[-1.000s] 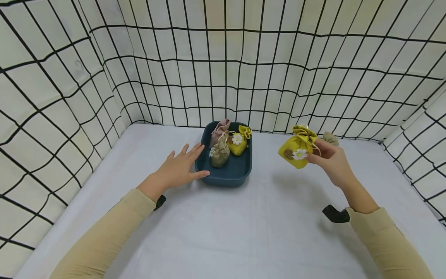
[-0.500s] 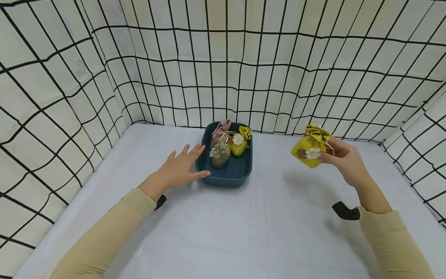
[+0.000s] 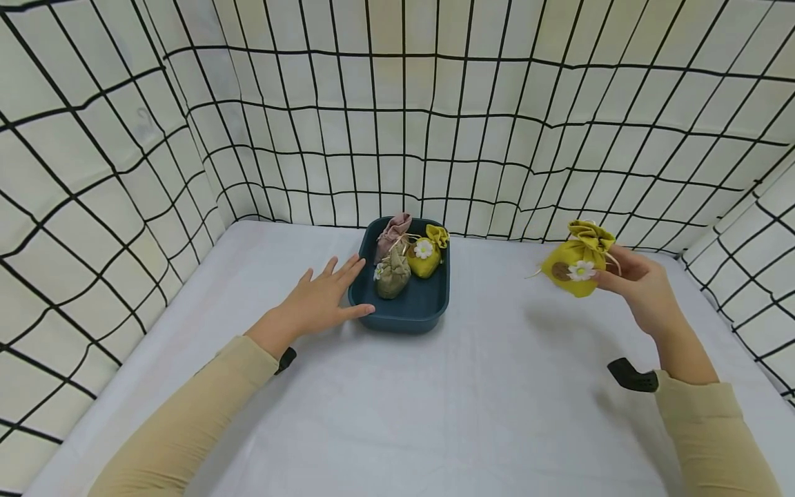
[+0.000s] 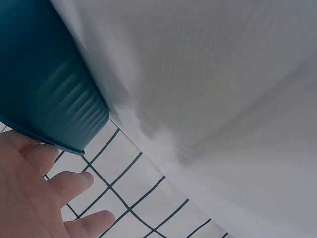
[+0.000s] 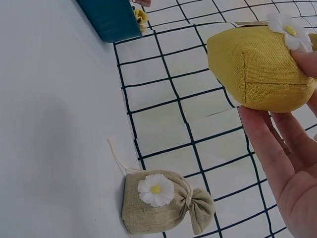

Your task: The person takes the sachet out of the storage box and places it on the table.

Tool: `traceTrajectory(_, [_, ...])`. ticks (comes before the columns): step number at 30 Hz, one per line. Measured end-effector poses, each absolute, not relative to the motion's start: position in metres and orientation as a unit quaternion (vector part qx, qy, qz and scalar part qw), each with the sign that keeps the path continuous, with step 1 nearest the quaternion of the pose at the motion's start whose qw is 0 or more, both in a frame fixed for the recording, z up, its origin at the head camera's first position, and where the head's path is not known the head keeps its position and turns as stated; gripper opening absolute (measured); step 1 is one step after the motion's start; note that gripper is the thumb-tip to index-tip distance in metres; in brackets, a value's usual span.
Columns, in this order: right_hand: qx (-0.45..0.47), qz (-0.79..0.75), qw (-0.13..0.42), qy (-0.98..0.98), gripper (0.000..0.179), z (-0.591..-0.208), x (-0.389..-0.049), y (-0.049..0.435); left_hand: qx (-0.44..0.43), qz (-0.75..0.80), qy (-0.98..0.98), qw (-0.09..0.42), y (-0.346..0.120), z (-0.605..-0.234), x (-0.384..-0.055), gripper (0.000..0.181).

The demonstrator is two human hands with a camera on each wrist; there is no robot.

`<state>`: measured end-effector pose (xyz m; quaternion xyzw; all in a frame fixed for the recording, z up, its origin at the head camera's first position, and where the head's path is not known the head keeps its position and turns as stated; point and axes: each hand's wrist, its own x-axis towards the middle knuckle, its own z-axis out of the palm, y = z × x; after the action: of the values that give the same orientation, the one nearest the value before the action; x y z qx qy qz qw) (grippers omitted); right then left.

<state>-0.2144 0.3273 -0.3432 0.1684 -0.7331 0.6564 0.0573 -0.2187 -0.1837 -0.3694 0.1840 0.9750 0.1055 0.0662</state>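
My right hand (image 3: 646, 286) holds a yellow drawstring pouch (image 3: 568, 268) up over the right side of the white table, pinched between thumb and fingers. A white daisy and a brown patch decorate its front. Below it, the right wrist view shows a beige pouch (image 5: 148, 215) with a daisy, lying on the table; in the head view it is hidden. My left hand (image 3: 313, 300) is spread at the left rim of a dark blue plastic bin (image 3: 406, 324), fingers nearly straight. Inside the bin lie a pink pouch (image 3: 391, 231), an olive-beige pouch (image 3: 394, 279) and another yellow pouch (image 3: 422, 266).
White walls covered with a black grid (image 3: 428, 159) rise at the back and both sides of the table (image 3: 435, 414). The bin stands near the back wall, around the middle. A black wrist device (image 3: 632, 376) juts from the right sleeve.
My right hand has moved steadily to the right with the yellow pouch, now covering the beige one that showed behind it. The left hand and the bin have stayed put.
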Motion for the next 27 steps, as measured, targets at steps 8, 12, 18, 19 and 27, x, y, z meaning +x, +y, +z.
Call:
traceTrajectory(8, [0.142, 0.646, 0.064, -0.747, 0.052, -0.346, -0.215, 0.336, 0.189, 0.105, 0.974, 0.062, -0.184, -0.370, -0.220, 0.098])
traceTrajectory(12, [0.136, 0.644, 0.067, -0.750, 0.050, -0.347, -0.216, 0.341, 0.188, 0.110, 0.974, 0.064, -0.184, -0.370, -0.219, 0.097])
traceTrajectory(18, [0.126, 0.657, 0.071, -0.740, 0.047, -0.350, -0.217, 0.347, 0.188, 0.109, 0.974, 0.065, -0.185, -0.370, -0.219, 0.100])
traceTrajectory(19, [0.126, 0.658, 0.072, -0.739, 0.048, -0.351, -0.218, 0.349, 0.188, 0.108, 0.974, 0.065, -0.185, -0.370, -0.219, 0.101])
traceTrajectory(27, [0.115, 0.645, 0.088, -0.750, 0.052, -0.356, -0.219, 0.360, 0.188, 0.108, 0.974, 0.063, -0.185, -0.371, -0.219, 0.101])
